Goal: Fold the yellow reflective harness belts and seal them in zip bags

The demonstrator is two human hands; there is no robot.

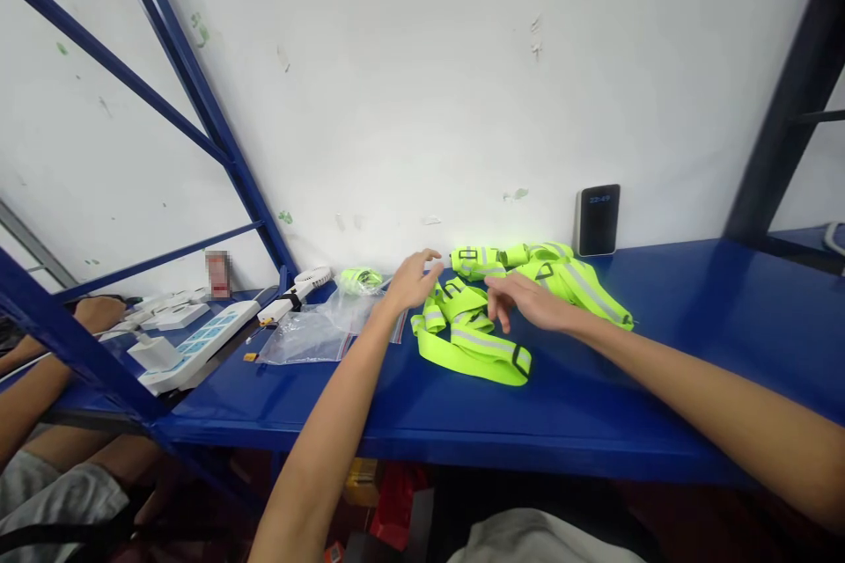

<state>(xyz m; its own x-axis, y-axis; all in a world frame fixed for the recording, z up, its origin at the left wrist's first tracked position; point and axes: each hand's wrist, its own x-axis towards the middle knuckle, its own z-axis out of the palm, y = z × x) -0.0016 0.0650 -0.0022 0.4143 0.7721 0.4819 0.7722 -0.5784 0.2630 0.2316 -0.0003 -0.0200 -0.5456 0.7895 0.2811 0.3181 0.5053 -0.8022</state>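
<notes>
The near reflective strap (472, 359), lying crosswise, is flanked by the left hand (410, 283) and, closer, the right hand (533, 301); both are half-spread, nothing visibly grasped.

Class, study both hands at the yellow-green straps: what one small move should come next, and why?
Perhaps close the right hand on the nearest strap: it lies loosely folded beside that hand, while the left hand also looks open, gripping nothing visible.

Black-screened device (598, 222): blue digits (599, 199), probably "22:49".
</notes>
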